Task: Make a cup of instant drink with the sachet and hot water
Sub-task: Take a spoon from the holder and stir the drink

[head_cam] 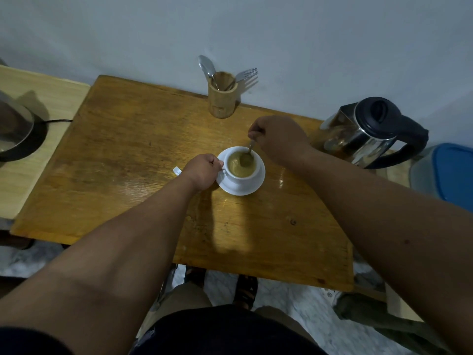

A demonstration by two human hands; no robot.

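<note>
Near the table's [133,160] back-right corner, the left hand [202,171] grips the cup's [242,172] handle to steady it on its saucer [256,187] while the right hand [277,137] pinches the stirring teaspoon [247,156].

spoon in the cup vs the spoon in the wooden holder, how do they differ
The spoon in the cup is held by the right hand, bowl down in the brown drink; the spoon in the wooden holder is untouched, bowl up. The first leans over the white cup, steadied by the left hand; the second stands beside a fork. Both look like plain metal.
</note>
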